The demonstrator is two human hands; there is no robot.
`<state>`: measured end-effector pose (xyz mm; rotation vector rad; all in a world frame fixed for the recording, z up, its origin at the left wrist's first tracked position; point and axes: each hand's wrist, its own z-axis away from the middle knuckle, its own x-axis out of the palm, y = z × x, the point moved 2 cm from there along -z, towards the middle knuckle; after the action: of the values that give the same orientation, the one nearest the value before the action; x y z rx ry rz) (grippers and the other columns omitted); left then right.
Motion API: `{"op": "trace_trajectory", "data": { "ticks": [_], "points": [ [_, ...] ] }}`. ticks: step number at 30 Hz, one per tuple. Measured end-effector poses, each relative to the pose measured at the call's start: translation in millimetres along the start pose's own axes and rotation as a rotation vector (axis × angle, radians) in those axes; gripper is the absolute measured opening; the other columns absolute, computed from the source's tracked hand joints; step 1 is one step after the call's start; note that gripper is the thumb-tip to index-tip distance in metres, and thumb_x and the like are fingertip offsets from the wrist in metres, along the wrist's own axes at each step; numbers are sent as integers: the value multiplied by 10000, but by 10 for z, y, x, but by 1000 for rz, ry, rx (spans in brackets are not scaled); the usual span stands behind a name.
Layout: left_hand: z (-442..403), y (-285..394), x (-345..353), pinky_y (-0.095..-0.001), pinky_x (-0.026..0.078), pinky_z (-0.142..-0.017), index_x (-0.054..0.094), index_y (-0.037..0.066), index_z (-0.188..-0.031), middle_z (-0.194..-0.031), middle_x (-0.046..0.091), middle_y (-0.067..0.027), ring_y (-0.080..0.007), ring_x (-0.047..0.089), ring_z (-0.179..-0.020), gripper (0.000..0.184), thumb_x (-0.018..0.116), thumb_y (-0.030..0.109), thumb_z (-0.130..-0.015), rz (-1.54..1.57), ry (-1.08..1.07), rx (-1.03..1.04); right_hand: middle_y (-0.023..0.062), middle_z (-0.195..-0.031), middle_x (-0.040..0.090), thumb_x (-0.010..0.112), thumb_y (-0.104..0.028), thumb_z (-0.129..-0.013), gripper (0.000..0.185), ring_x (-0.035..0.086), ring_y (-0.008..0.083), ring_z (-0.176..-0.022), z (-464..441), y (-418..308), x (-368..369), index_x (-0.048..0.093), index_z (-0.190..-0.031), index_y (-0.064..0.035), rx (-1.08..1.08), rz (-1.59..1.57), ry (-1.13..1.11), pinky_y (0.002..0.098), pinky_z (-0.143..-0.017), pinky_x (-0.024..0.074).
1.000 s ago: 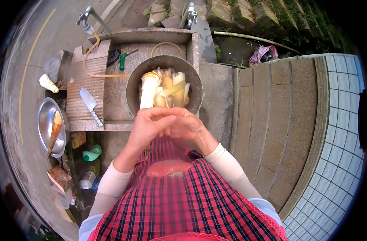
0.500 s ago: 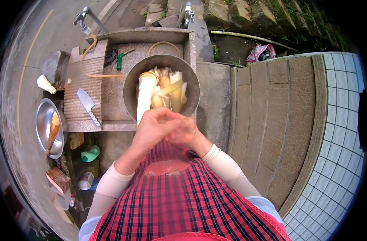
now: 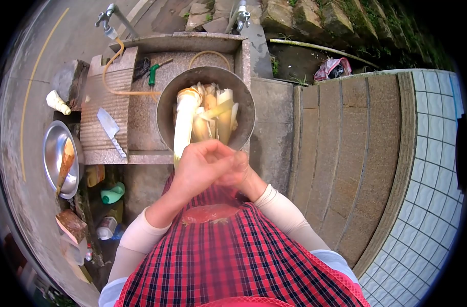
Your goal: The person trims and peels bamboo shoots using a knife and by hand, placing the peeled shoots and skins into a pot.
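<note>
In front of my apron, just past the near rim of a round metal pot [image 3: 164,120], my two hands touch each other. My left hand [image 3: 202,166] is closed, with thumb and fingers bent together. Against it, my right hand [image 3: 238,171] is curled too, its fingertips partly covered by the left. Whatever the fingers hold, if anything, is too small or hidden to make out. The pot contains pale peeled pieces that look like bamboo shoots [image 3: 224,115]. One long white shoot [image 3: 185,123] leans over the near rim, its lower end by my left wrist.
The pot stands on a stone sink [image 3: 156,157]. A cleaver [image 3: 109,125] lies on its ribbed washboard [image 3: 92,138]. A hose [image 3: 115,92] runs from a tap [image 3: 105,20]. At left, a steel basin [image 3: 51,153] holds a brown unpeeled shoot [image 3: 65,163]. Stone steps [image 3: 346,153] are at right.
Both hands stay together in nearly the same place, with a slight shift of the fingers. The view has tilted a little; the pot and its contents look unchanged.
</note>
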<state>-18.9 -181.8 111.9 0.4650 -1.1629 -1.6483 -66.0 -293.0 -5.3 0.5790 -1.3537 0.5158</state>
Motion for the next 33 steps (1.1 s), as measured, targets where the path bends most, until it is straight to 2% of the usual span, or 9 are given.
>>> {"op": "trace_trajectory", "data": {
  "ticks": [10, 13, 17, 22, 25, 29, 31, 33],
  "points": [
    [52, 39, 63, -186, 445, -434, 569, -31, -857, -672, 631, -83, -124, 617, -528, 66, 612, 9, -827, 97, -33, -91, 374, -741, 568, 694, -128, -737, 421, 566, 250, -439, 44, -29, -74, 480, -941, 171, -30, 92, -36, 251, -369, 436],
    [33, -27, 68, -190, 454, -434, 562, -30, -845, -680, 626, -84, -121, 616, -526, 58, 606, -3, -820, 86, -31, -38, 357, -720, 568, 694, -121, -732, 421, 580, 274, -454, 52, -30, -85, 473, -955, 160, -43, 91, -16, 264, -372, 444],
    [-7, -36, 79, -200, 470, -434, 554, -33, -834, -687, 617, -84, -124, 617, -525, 54, 598, -21, -806, 65, -23, -52, 294, -668, 569, 693, -125, -741, 431, 583, 288, -464, 77, 16, -43, 456, -990, 136, -123, 58, 41, 292, -376, 446],
    [-73, -119, 72, -209, 480, -437, 550, -41, -827, -694, 616, -87, -128, 618, -522, 58, 599, -32, -799, 49, -24, -57, 224, -623, 560, 692, -134, -758, 478, 569, 266, -451, 14, 68, -276, 419, -1080, 92, -43, -56, -140, 303, -355, 402],
    [-66, -108, 76, -208, 455, -533, 602, 7, -759, -660, 609, -18, -54, 557, -593, 218, 724, 187, -756, 81, -7, -120, 212, -615, 555, 690, -128, -761, 513, 559, 255, -440, 44, 16, -144, 392, -1132, 65, 13, -92, -120, 292, -340, 374],
    [-75, -132, 98, -211, 458, -527, 600, 5, -760, -652, 610, -19, -59, 566, -588, 214, 719, 183, -763, 118, -4, -90, 212, -615, 552, 685, -110, -753, 528, 564, 266, -444, 40, -5, -89, 381, -1148, 66, -15, -85, -105, 287, -340, 385],
    [-64, -111, 126, -212, 458, -522, 600, 5, -757, -654, 613, -20, -64, 572, -585, 217, 721, 186, -766, 131, -3, -76, 225, -621, 554, 688, -107, -742, 499, 576, 283, -455, 56, -11, -19, 407, -1103, 91, -57, -66, 4, 297, -351, 413],
    [-52, -78, 134, -204, 472, -477, 558, -17, -821, -691, 627, -77, -115, 614, -561, 111, 638, 59, -807, 65, -40, -96, 249, -630, 560, 696, -111, -729, 448, 587, 301, -469, 111, -33, 48, 449, -1023, 120, -87, -36, 148, 311, -367, 444]
  ]
}}
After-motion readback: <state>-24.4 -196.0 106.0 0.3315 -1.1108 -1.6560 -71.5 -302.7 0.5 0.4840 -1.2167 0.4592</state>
